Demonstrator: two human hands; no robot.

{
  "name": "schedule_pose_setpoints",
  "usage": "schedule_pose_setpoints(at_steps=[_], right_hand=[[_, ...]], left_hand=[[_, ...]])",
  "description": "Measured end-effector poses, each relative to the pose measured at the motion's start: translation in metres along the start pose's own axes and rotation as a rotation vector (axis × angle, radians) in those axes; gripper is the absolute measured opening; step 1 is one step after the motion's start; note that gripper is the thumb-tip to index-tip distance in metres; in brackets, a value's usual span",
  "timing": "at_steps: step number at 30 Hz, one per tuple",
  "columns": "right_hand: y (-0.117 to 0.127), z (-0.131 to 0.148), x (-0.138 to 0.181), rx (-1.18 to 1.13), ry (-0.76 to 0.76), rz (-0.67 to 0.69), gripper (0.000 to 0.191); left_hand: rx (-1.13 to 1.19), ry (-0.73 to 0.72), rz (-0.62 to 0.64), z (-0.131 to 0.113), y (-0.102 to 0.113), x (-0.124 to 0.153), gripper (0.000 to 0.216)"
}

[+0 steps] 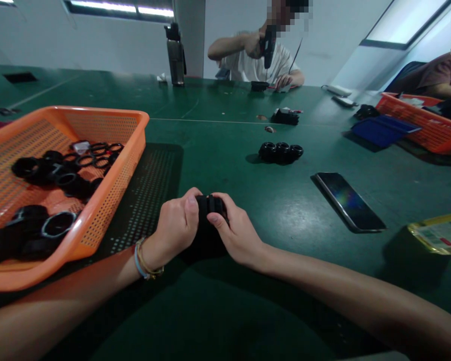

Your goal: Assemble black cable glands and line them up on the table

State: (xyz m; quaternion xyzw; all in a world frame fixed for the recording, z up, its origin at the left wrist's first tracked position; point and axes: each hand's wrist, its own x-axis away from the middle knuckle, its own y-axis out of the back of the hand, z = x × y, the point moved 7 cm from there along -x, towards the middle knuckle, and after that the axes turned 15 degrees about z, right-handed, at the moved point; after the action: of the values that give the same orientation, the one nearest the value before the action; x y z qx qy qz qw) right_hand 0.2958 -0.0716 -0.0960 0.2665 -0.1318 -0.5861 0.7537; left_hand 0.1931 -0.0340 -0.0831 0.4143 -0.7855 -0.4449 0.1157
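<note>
My left hand point(176, 225) and my right hand point(235, 233) meet over the green table point(218, 311), both closed round a small black ribbed round part point(209, 204). My thumbs press on its top. The lower portion of the part is hidden between my palms. An orange mesh basket point(108, 195) stands to the left of my hands and holds several black rings and round parts point(65, 173). A short row of assembled black parts point(281, 151) lies on the table beyond my hands.
A dark phone point(349, 200) lies to the right. A yellow-edged packet point(441, 233) sits at the right edge. Across the table a person holds a black tool; a bottle point(176, 55) stands near. Another orange basket point(426, 123) and blue tray point(381, 129) sit far right.
</note>
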Motion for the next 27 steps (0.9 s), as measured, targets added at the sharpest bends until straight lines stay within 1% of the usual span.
schedule_pose_setpoints(at_steps=[5, 9, 13, 15, 18, 19, 21, 23, 25, 27], right_hand=[[-0.001, 0.0, 0.001, -0.064, -0.026, 0.004, 0.029], [-0.002, 0.0, 0.002, -0.097, -0.029, 0.012, 0.031], [0.003, -0.001, -0.004, -0.028, 0.051, 0.029, 0.04], [0.007, 0.0, -0.008, 0.07, 0.149, 0.024, 0.045], [0.013, 0.004, -0.011, 0.202, 0.326, -0.026, 0.048], [0.013, 0.005, -0.011, 0.234, 0.359, -0.041, 0.049], [0.012, 0.006, -0.011, 0.292, 0.39, -0.044, 0.047], [0.009, 0.007, -0.01, 0.33, 0.388, -0.028, 0.045], [0.007, 0.008, -0.009, 0.345, 0.374, -0.023, 0.045], [0.006, 0.007, -0.008, 0.345, 0.358, -0.031, 0.047]], left_hand=[[-0.086, -0.009, 0.01, -0.001, 0.0, -0.001, 0.044], [-0.121, -0.021, 0.009, 0.0, 0.002, -0.001, 0.044], [0.008, -0.008, 0.018, 0.001, 0.0, -0.002, 0.041], [0.128, 0.003, 0.003, 0.003, -0.001, -0.003, 0.04], [0.33, 0.055, -0.011, 0.01, -0.006, -0.004, 0.042], [0.386, 0.077, -0.007, 0.013, -0.009, -0.005, 0.044], [0.468, 0.116, -0.005, 0.018, -0.013, -0.006, 0.047], [0.505, 0.137, -0.026, 0.022, -0.014, -0.006, 0.048], [0.475, 0.152, -0.046, 0.024, -0.013, -0.005, 0.046], [0.389, 0.165, -0.051, 0.024, -0.01, -0.004, 0.044]])
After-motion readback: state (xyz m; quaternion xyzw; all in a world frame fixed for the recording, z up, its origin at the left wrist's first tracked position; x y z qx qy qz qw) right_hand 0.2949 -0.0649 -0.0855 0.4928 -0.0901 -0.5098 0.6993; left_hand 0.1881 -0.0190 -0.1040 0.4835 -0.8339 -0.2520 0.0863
